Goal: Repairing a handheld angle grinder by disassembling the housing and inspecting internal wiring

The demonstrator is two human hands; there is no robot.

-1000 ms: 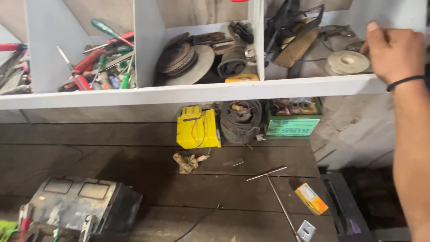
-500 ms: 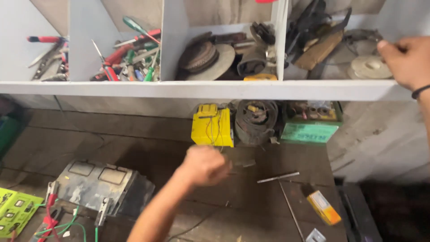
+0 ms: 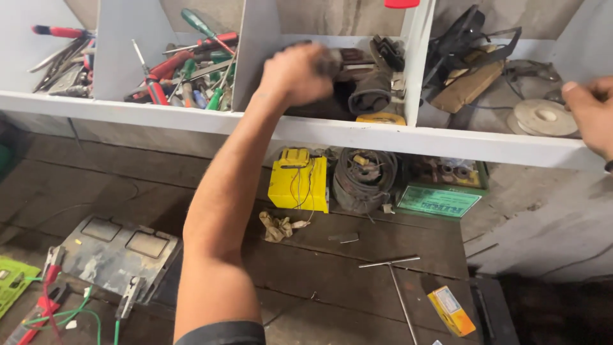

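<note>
My left hand reaches up into the middle compartment of a white shelf. It is blurred, with the fingers curled among dark round metal parts; I cannot tell whether it holds one. A dark cylindrical part and a yellow item lie just right of it. My right hand rests at the far right on the shelf's ledge, fingers bent over the front edge, beside a pale round disc.
Screwdrivers and pliers fill the left compartments. On the dark wooden bench lie a yellow box, a wire coil, a green box, a rag, a T-handle wrench, a grey metal plate and a green circuit board.
My left hand rose from above the bench into the middle shelf compartment. The view shifted right and closer. My right hand stayed on the shelf ledge.
</note>
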